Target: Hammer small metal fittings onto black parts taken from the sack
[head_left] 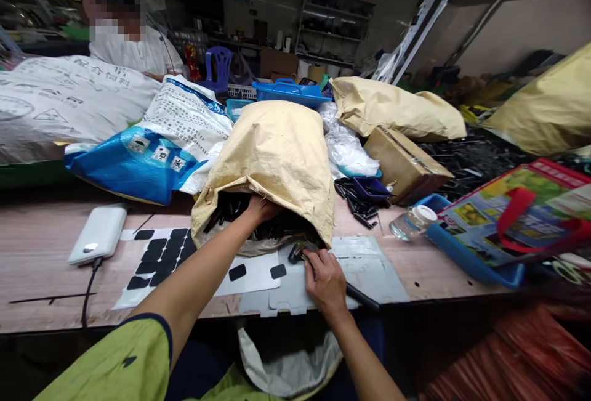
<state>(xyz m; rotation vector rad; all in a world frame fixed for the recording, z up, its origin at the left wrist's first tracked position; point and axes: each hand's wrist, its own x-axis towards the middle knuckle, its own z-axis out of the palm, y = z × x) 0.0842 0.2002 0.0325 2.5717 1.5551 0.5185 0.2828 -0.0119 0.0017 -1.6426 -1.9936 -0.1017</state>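
A tan woven sack lies on the table with its mouth facing me, full of black pieces. My left hand reaches into that mouth; its fingers are hidden inside. Just outside the opening, my right hand is closed around a black stick-like piece. A dark rounded end shows at the fingertips, and a straight black length sticks out on the other side. Beneath this hand is a grey flat sheet. White paper with black stickers lies near my left forearm.
A white power bank with a cable is at the left. Blue-and-white sacks lie behind it. To the right are a glass jar, a blue tray, a cardboard box and loose black pieces. A person sits opposite.
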